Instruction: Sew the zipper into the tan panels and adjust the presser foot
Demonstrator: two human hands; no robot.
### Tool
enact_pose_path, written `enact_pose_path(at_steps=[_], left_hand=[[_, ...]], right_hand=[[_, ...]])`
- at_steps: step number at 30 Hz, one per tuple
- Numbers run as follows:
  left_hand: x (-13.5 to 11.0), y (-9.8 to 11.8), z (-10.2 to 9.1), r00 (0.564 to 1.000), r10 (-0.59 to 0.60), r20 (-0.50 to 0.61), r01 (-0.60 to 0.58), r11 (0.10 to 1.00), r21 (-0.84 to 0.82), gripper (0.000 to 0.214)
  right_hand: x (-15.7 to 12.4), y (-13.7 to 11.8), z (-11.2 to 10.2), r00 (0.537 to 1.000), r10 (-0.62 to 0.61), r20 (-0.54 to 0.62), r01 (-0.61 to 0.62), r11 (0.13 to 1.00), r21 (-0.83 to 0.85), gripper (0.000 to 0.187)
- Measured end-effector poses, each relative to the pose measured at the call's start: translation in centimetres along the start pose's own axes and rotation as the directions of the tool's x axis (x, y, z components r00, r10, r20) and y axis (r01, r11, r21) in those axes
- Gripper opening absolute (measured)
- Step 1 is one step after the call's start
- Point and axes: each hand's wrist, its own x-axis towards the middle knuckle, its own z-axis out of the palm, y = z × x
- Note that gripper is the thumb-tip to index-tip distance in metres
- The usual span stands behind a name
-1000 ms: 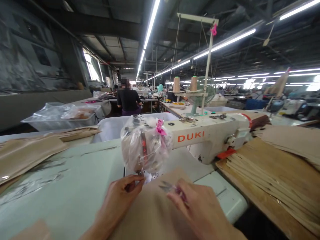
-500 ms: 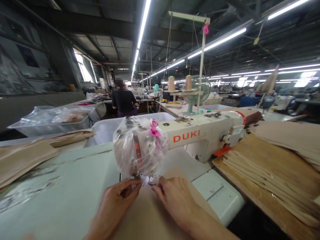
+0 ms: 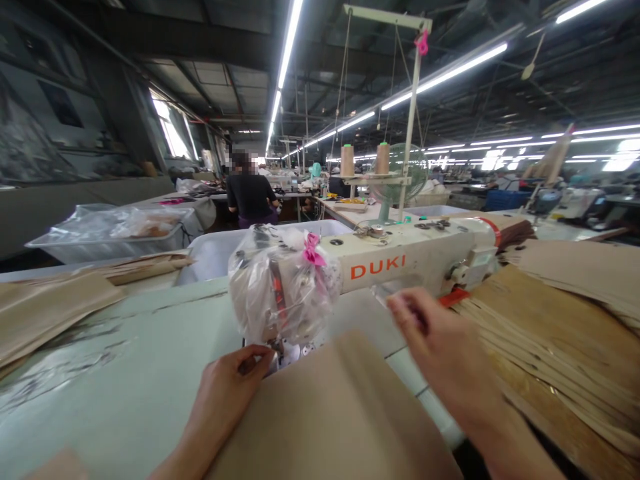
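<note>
The sewing machine (image 3: 377, 270), marked DUKI, has its head wrapped in a clear plastic bag (image 3: 280, 287) tied with a pink strip. A beige fabric piece (image 3: 320, 407) lies in front of the needle area, its far corner rising to the right of the head. Beside the presser foot, my left hand (image 3: 233, 383) pinches thumb and forefinger together at the fabric's left edge; what lies between the tips is hidden. My right hand (image 3: 440, 340) is raised over the machine bed below the arm, blurred, with fingers curled together. Whatever it holds cannot be made out.
Stacked beige pieces (image 3: 550, 360) lie on a wooden board at the right. More beige fabric (image 3: 55, 313) rests on the left of the table (image 3: 125, 373). Thread cones (image 3: 383, 160), a fan and white bins stand behind; a person (image 3: 250, 193) is farther back.
My right hand has moved away from the needle, up and to the right. The fabric's far corner has lifted. My left hand stays near the presser foot, shifted slightly left.
</note>
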Motion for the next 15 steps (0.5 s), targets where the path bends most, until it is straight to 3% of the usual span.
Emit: enact_pose_path(at_steps=[2,4,7,10,13,15], left_hand=[[0.2,0.0,0.0,1.000,-0.018,-0.006,0.018,1.000,0.000,0.035],[0.4,0.0,0.1,0.999,-0.034,-0.012,0.034,0.999,-0.005,0.034],[0.5,0.0,0.4,0.997,-0.066,-0.027,0.066,0.998,-0.019,0.033],[0.4,0.0,0.6,0.994,-0.102,-0.036,0.101,0.995,-0.027,0.036],[0.4,0.0,0.6,0.991,-0.127,-0.036,0.126,0.992,-0.026,0.038],[0.3,-0.1,0.6,0.990,-0.138,-0.032,0.138,0.990,-0.021,0.039]], right_hand=[[2.9,3.4,-2.6,0.941,0.076,-0.329,-0.104,0.992,-0.068,0.047],[6.7,7.5,-3.9,0.870,0.094,-0.483,-0.155,0.984,-0.086,0.055],[12.2,13.0,-3.4,0.892,-0.001,-0.451,-0.070,0.988,-0.141,0.046],[15.1,16.0,-2.1,0.911,-0.115,-0.395,0.044,0.982,-0.184,0.043],[14.5,15.5,-2.0,0.921,-0.064,-0.386,-0.039,0.967,-0.253,0.049],[12.6,13.3,-2.7,0.890,-0.064,-0.451,-0.095,0.942,-0.321,0.050]])
